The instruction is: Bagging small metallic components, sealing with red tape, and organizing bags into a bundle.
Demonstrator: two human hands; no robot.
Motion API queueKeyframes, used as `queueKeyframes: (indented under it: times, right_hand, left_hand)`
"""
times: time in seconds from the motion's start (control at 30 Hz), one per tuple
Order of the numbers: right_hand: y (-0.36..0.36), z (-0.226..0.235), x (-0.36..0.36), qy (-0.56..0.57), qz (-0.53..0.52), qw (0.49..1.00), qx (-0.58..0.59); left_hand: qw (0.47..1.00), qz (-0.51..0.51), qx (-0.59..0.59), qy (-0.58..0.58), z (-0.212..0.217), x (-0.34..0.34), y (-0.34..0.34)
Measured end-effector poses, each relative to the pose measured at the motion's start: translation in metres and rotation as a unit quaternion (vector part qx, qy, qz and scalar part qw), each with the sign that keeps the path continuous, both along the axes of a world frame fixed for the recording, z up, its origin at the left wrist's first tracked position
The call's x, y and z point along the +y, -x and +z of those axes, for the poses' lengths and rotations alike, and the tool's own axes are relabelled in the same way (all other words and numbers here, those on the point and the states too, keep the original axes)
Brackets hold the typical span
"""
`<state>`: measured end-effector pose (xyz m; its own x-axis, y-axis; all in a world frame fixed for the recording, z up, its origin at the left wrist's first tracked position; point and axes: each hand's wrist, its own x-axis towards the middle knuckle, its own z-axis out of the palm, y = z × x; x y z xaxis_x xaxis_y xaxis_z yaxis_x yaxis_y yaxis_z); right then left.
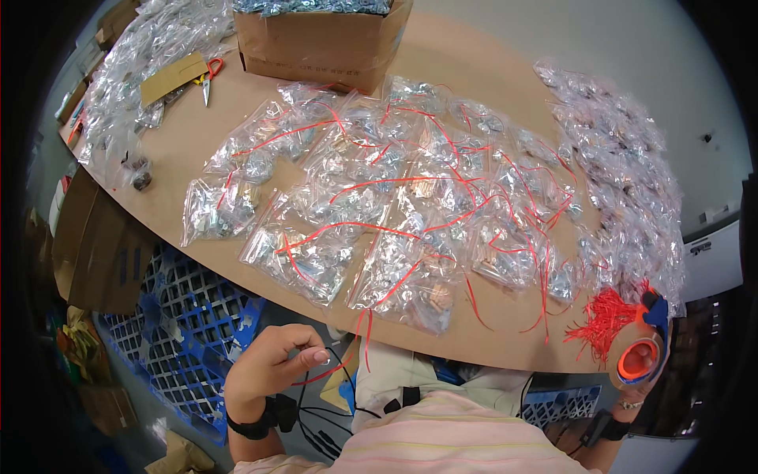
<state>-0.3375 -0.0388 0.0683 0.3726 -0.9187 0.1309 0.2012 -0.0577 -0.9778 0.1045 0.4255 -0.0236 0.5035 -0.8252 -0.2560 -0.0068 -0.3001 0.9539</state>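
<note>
My left hand [278,359] is held up off the table's near edge, its fingers curled in and the thumb against them. A thin red ribbon [320,378] runs close under it; whether the fingers pinch it I cannot make out. My right hand [636,392] is at the table's right end, mostly covered by a tape dispenser [654,310] whose tape roll has an orange core [638,359]. Its fingers are hidden. Beside the dispenser lies a bundle of red ribbons [604,320]. Clear zip bags [304,257] with small parts fill the table's middle, red ribbons strewn across them.
Heaps of clear bags lie at the right [624,174] and far left [170,47]. At the back stands a cardboard box [316,47]. Scissors [208,83] lie beside a cardboard piece [174,77]. A blue plastic pallet [189,332] is below the table's left side.
</note>
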Motion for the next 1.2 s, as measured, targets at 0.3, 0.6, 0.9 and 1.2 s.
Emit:
queueKeyframes:
  times: [0.3, 0.6, 0.9, 1.2]
  right_hand:
    - [0.095, 0.016, 0.03, 0.107, -0.062, 0.991, 0.057]
    - [0.081, 0.012, 0.038, 0.081, -0.021, 0.996, 0.044]
    - [0.031, -0.017, 0.047, 0.03, 0.04, 0.999, 0.008]
    - [0.028, -0.023, 0.096, -0.022, 0.027, 0.999, 0.007]
  left_hand:
    - [0.994, -0.098, -0.05, 0.016, 0.001, -0.039, -0.004]
    - [0.994, -0.097, -0.055, -0.002, 0.013, -0.042, 0.009]
    - [0.994, -0.108, -0.035, -0.002, 0.012, -0.042, 0.025]
    - [0.975, -0.215, -0.028, 0.037, 0.007, -0.09, 0.039]
